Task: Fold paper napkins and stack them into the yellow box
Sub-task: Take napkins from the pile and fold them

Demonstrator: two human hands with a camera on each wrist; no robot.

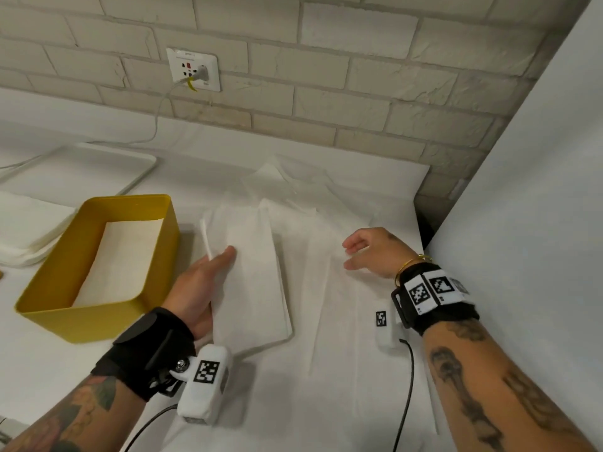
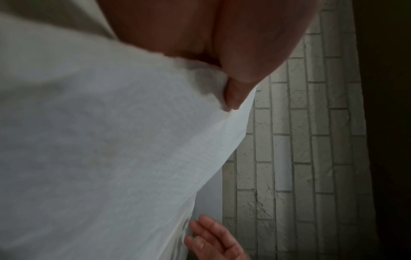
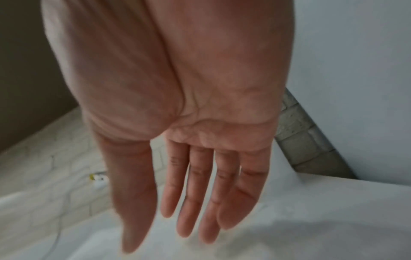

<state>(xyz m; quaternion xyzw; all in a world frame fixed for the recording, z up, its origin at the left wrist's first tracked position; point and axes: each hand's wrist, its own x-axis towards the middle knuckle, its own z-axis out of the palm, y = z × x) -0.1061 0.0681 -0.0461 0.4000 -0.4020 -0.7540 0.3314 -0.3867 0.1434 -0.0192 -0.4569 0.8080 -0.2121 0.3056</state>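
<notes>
Transfer step, as I judge it: my left hand [image 1: 202,285] pinches the folded napkin [image 1: 254,282] lifted just right of the yellow box [image 1: 98,314], my right hand [image 1: 368,252] hovers slack-fingered and empty; next, carry it leftward onto the napkins inside.

napkin [image 1: 257,282]: soft matt paper | yellow box [image 1: 98,318]: smooth plastic-looking | wall [image 1: 359,76]: rough matt brick

One yellow box [image 1: 98,269], one folded napkin [image 1: 254,288], one tray [image 1: 107,164], one wall socket [image 1: 194,69], two hands.
</notes>
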